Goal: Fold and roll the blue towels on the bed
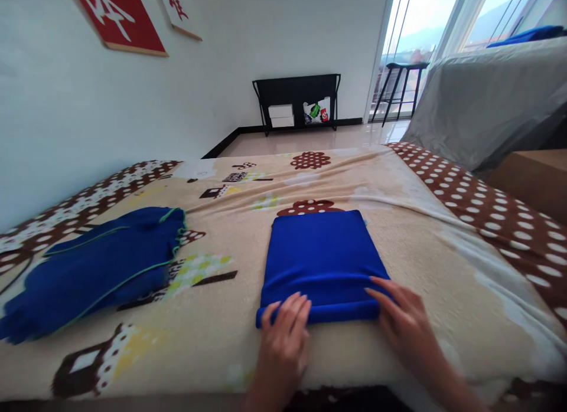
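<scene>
A folded blue cloth (321,258) lies square on the patterned beige blanket (398,235) in front of me. My left hand (283,332) rests flat on the cloth's near left corner, fingers stretched out and together. My right hand (401,320) lies flat on the near right corner, fingers extended over the folded edge. Neither hand grips anything. A second blue garment with green trim (95,270) lies loosely spread on the blanket to the left, apart from both hands.
The white wall (66,117) runs along the bed's left side. A black shelf unit (296,102) with a white box and a bag stands at the far wall. A grey-covered piece of furniture (487,99) and a stool (401,84) are at the right by the window.
</scene>
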Motion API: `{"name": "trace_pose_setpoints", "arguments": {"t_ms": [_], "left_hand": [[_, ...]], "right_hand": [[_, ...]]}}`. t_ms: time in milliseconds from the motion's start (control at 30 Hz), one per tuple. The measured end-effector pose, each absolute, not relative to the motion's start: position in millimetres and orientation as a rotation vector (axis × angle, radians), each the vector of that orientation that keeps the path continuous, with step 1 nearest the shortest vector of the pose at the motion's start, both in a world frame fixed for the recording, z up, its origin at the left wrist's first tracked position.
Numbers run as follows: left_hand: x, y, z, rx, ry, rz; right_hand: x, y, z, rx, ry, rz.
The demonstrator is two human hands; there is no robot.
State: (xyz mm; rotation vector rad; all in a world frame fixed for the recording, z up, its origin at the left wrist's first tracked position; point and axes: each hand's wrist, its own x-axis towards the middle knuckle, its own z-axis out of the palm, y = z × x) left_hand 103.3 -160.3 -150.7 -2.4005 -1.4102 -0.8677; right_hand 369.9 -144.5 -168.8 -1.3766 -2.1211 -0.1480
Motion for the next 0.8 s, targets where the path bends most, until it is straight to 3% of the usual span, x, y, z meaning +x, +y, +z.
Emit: {"name": "trace_pose_setpoints", "arguments": {"t_ms": [133, 233, 400, 633, 800], "left_hand": [[119.0, -145.4, -155.8, -2.545, -1.376, -0.513], [79.4, -140.1, -166.0, -2.444, -1.506, -0.343], [24.1, -135.9, -161.5, -2.359, -1.480, -0.377], [77.3, -71.7, -110.9, -2.919, -0.898, -0.257], [7.3, -24.4, -132.9, -2.814, -1.069, -0.252]], "right_hand": [[329.5, -138.9, -162.8, -1.220, -2.440, -0.020], [353.5, -130.6, -168.8, -1.335, -2.463, -0.013], [410.9, -116.4, -167.9, -1.378, -2.462, 0.125], [363.9, -60.9, -124.2, -0.835, -2.738, 0.522], [415.2, -22.8, -143.7, -1.136, -2.701, 0.350]]}}
